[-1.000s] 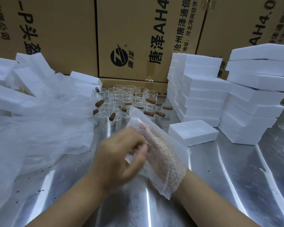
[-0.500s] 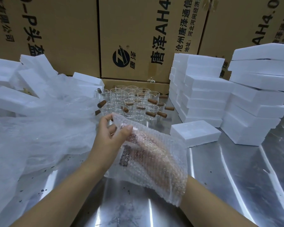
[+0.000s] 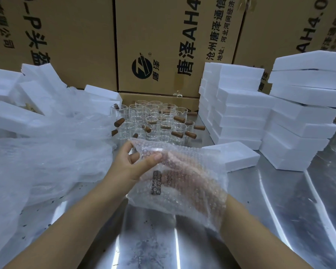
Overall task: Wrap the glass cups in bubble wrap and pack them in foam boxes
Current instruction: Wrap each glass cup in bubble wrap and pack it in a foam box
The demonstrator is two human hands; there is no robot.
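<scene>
A sheet of bubble wrap hangs over my right hand, which shows only dimly through it. Inside the wrap is a glass cup whose dark wooden handle shows through the bubbles; my right hand seems to grip the cup from beneath. My left hand pinches the wrap's upper left edge between thumb and fingers. Several bare glass cups with wooden handles stand together just beyond. One white foam box lies to the right of the wrap.
Two tall stacks of foam boxes stand on the right. Crumpled clear plastic and loose foam pieces cover the left. Cardboard cartons wall off the back. The steel tabletop lies beneath my arms.
My left hand moved up from over the wrap to its upper left edge and pulled it out. The wrap, standing narrow before, now lies spread wide over my right hand.
</scene>
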